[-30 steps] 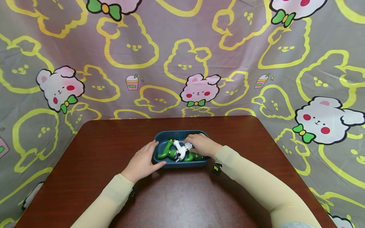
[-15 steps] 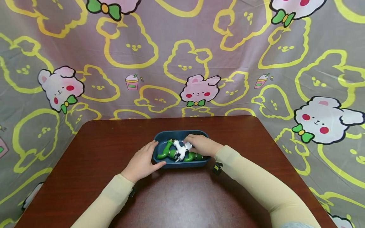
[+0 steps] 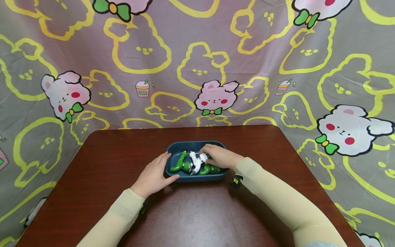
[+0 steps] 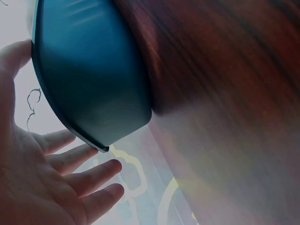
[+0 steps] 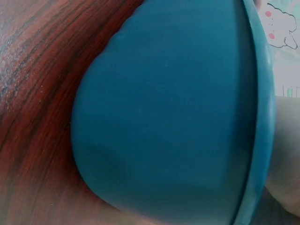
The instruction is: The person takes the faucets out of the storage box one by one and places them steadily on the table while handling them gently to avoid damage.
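A blue oval basin (image 3: 197, 178) sits on the table with taps inside. My right hand (image 3: 220, 156) reaches over its right end and grips a white tap (image 3: 196, 164) with silver fittings; part of that tap is hidden by the fingers. A green tap (image 3: 177, 168) lies to the left of the white one, and another green tap (image 3: 210, 169) lies under my right hand. At the basin's left end, my left hand (image 3: 152, 175) rests on the rim, thumb in front and fingers spread behind. In the left wrist view its fingers (image 4: 98, 176) are nearly straight.
A dark reddish wooden table (image 3: 191, 212) carries the basin. A patterned cloth (image 3: 172, 51) with cartoon bears and rabbits hangs behind the table and along both sides. Each wrist bears a small black device.
The white tap has shifted and turned slightly in the basin under my right hand, which has moved a little to the right. My left hand has stayed in place on the rim.
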